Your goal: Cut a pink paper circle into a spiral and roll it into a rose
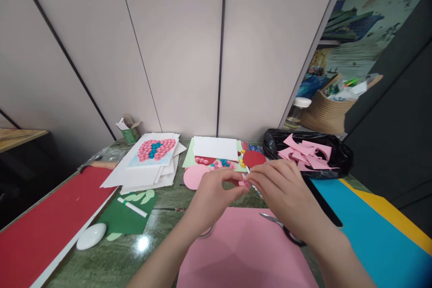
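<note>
Over the near pink sheet, my left hand [216, 193] pinches a small curled piece of pink paper [243, 183] between thumb and fingertips. My right hand [281, 186] meets it from the other side, its closed fingertips on the same piece. Below the hands lies the large pink sheet [243, 252]. A pair of scissors [286, 230] rests on its right side, partly under my right forearm. Just behind my left hand is a pink paper circle [195, 177], and a red circle [254, 159] lies beyond my right fingers. Several pink and blue paper rolls [224, 163] sit behind the hands.
On the left are a picture of pink and blue rolls [155, 149], a green sheet [130, 220] with a marker [132, 207], a white oval object [91, 236] and a red sheet [54, 225]. Pink scraps [305, 153] fill a black bag [342, 155] at right, above blue sheets [367, 225].
</note>
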`<state>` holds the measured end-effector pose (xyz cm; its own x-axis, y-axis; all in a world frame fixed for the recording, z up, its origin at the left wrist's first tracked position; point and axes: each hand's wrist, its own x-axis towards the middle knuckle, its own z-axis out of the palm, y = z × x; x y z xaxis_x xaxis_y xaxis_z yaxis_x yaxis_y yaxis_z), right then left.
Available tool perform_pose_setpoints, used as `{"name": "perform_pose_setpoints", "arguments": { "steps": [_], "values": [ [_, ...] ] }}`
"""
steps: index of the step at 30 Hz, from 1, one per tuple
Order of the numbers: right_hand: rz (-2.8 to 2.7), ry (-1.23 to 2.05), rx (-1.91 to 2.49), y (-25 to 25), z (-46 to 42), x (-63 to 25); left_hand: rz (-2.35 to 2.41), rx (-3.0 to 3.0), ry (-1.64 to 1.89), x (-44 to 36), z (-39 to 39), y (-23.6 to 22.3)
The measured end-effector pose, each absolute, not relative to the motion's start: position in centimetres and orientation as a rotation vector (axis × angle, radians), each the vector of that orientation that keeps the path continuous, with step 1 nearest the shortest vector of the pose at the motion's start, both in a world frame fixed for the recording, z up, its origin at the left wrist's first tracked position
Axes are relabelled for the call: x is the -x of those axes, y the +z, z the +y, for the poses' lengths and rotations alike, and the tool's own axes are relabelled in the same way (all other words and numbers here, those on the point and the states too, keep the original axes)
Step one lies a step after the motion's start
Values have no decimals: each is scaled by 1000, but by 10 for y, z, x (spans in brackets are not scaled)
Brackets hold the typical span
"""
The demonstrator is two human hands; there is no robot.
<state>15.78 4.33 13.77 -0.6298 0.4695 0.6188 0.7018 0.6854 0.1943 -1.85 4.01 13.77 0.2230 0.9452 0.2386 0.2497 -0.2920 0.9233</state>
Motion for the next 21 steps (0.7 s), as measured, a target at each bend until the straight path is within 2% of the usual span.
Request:
{"name": "perform_pose_setpoints", "arguments": {
  "steps": [21],
  "values": [
    [-2479, -468, 999, 136, 45, -156, 1172, -1844, 974, 23, 41, 139]
  ]
}}
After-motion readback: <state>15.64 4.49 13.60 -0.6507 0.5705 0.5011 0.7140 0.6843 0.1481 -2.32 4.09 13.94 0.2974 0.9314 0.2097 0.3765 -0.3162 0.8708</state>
